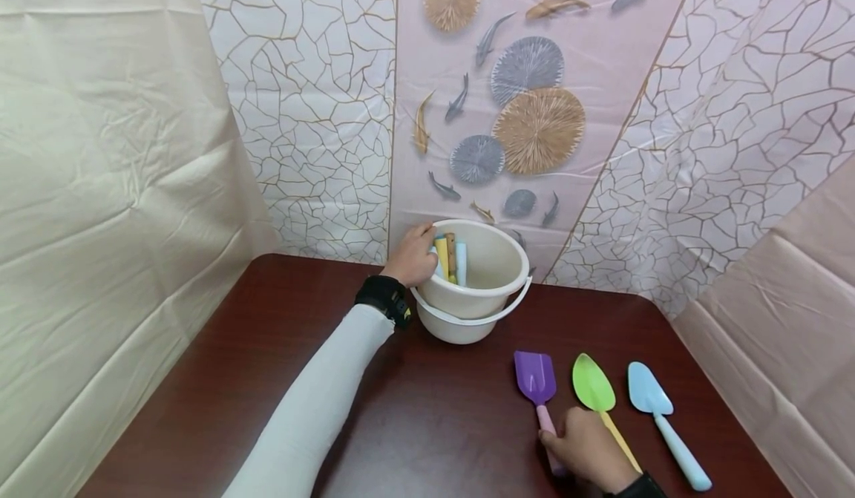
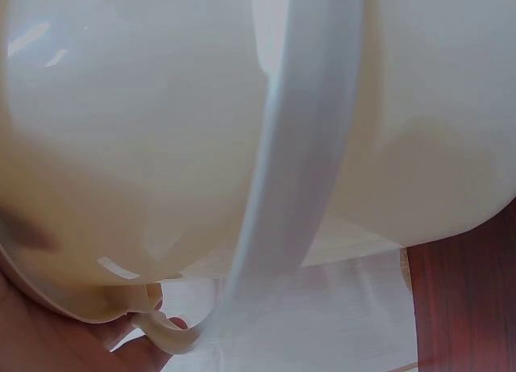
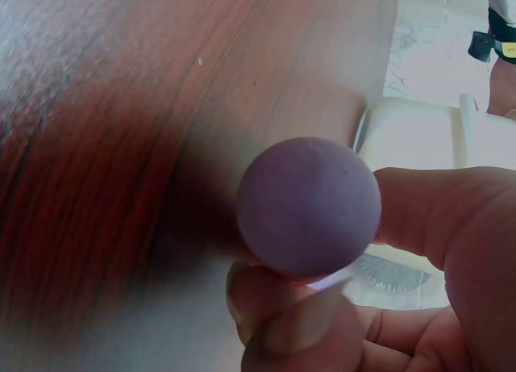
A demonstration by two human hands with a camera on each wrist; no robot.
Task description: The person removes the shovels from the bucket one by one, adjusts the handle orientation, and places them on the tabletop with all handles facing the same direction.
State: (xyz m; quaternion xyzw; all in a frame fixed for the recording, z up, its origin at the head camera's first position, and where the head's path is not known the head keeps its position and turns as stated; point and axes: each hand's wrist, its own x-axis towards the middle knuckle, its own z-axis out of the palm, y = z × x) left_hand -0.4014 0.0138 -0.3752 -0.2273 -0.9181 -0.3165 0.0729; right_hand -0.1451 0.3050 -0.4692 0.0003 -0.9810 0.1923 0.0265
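Note:
A cream bucket with a white carrying handle stands at the back of the table. My left hand grips its left rim; in the left wrist view the fingers curl by the handle's hinge. Several handles in blue, yellow and brown stick up inside the bucket; their lower ends are hidden. At the front right, my right hand holds a purple toy shovel by its pink handle. The round handle end shows between thumb and fingers in the right wrist view.
Right of the purple shovel lie a green toy trowel with a yellow handle and a light blue toy trowel. The dark red table meets a patterned cloth behind and plain cloths at both sides.

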